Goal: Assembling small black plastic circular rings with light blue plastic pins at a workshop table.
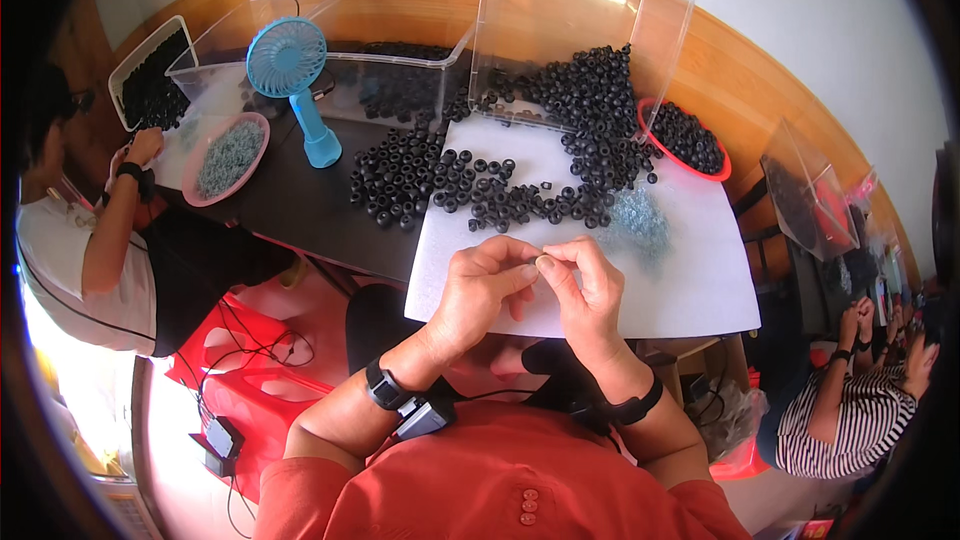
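Observation:
Just above the front part of a white sheet [690, 290], my left hand [482, 285] and my right hand [585, 290] meet fingertip to fingertip. Both are closed in a pinch. Whatever lies between the tips is too small and covered to make out. Beyond my fingers, several small round black pieces with holes [490, 202] lie loose, spreading left onto the dark table. Right of them sits a heap of tiny pale-blue clear pieces [638, 225].
A tipped clear bin [570, 0] spills black pieces at the back. Right of it stands a red bowl [728, 172] of black pieces. Leftward are a blue fan [318, 140] and a pink bowl [190, 190] of pale-blue pieces. One person [95, 260] sits left, another [840, 430] right.

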Demonstrator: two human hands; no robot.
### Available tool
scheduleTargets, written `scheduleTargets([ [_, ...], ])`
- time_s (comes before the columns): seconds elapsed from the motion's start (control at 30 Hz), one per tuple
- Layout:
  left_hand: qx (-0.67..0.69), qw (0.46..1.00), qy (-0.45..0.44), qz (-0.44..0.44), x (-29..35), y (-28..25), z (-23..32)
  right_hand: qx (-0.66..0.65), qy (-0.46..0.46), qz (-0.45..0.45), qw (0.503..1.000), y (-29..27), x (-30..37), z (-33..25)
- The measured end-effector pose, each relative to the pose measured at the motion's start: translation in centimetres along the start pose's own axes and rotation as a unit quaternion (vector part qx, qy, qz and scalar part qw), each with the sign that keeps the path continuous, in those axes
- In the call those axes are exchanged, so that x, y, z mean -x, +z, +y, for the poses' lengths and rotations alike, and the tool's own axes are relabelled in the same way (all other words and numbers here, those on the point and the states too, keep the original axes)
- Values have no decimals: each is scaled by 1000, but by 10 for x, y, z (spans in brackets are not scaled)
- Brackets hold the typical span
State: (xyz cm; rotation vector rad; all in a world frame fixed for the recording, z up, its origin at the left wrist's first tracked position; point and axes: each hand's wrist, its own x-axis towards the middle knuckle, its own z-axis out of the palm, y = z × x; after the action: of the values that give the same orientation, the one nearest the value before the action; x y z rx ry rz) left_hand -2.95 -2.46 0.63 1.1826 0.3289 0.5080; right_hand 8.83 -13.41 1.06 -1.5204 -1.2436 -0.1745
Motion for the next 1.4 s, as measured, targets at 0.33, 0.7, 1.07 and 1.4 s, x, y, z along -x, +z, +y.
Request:
scheduleTargets([
  [0.33, 3, 1000, 2, 2, -1, 1, -1, -6, -33, -24, 999, -14, -7, -6],
  [0.7, 5, 1000, -6, -7, -1, -3, -4, 59, -42, -86, 994, -20, -13, -9],
  [1.07, -22, 1000, 5, 4, 0, 1, -6, 126, -70, -49, 988, -8, -7, -9],
  [1.4, -46, 999, -23, 17, -3, 4, 2, 225, -171, -90, 955, -12, -16, -3],
])
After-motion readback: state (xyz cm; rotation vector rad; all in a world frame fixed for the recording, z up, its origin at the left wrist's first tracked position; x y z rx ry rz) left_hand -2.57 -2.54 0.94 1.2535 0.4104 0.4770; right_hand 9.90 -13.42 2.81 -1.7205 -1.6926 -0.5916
